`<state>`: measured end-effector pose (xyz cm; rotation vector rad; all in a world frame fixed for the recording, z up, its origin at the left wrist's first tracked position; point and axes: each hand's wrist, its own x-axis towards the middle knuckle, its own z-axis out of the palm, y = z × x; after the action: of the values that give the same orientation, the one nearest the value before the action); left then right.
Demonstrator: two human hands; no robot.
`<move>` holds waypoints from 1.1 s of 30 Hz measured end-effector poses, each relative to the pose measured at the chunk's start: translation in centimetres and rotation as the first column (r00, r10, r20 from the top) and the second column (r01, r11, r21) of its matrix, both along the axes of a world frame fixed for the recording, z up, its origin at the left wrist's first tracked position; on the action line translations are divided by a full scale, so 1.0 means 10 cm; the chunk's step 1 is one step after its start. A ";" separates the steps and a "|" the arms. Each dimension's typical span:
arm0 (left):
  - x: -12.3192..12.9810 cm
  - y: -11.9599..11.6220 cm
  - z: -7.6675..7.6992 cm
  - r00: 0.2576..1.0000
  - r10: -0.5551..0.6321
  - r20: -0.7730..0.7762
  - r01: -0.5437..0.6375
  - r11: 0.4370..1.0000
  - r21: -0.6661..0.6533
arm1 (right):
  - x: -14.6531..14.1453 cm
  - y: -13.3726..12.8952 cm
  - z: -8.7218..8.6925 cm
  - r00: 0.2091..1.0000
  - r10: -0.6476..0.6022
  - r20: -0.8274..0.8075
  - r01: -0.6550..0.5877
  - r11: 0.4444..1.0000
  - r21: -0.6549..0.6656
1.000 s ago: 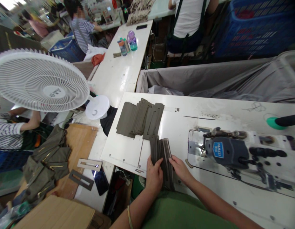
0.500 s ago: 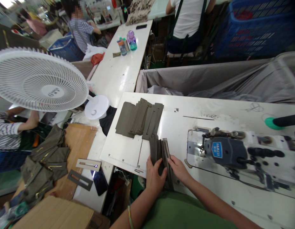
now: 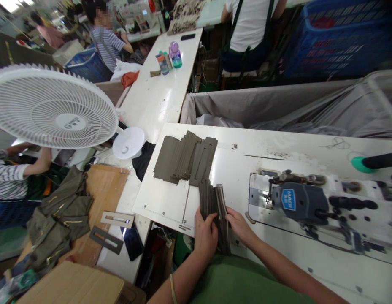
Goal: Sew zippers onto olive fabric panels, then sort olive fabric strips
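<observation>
At the table's front edge, my left hand (image 3: pixel 206 231) is wrapped round a thick bundle of olive-grey fabric strips (image 3: pixel 207 196). Just to its right, my right hand (image 3: pixel 238 223) pinches a thinner group of strips (image 3: pixel 220 198) standing on edge, with a narrow gap between the two groups at the top. The lower ends of the strips rest near my green shirt. Beyond my hands lie flat overlapping fabric pieces (image 3: pixel 167 158), some with long slots, on the white table (image 3: pixel 230 169).
A sewing machine (image 3: pixel 297 200) stands on the right. A white fan (image 3: pixel 53 107), a phone (image 3: pixel 132 242), slotted templates (image 3: pixel 106 240) and olive garments (image 3: pixel 58 211) are at the left. Bottles (image 3: pixel 175 55) stand on the far table. Other people sit beyond and at left.
My left fingers have drawn closer around the thick bundle. The thinner group and my right hand have shifted slightly right.
</observation>
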<state>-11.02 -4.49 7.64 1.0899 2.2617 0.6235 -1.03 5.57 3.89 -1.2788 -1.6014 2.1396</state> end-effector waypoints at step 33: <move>-0.57 0.90 0.28 0.997 -0.051 0.060 0.041 0.986 0.162 | -0.64 0.31 0.13 0.949 -0.313 -0.021 0.268 0.773 0.575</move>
<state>-16.73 4.48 10.47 1.1777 2.1556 0.8213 -7.38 8.65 5.23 -1.2931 -1.7459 1.2864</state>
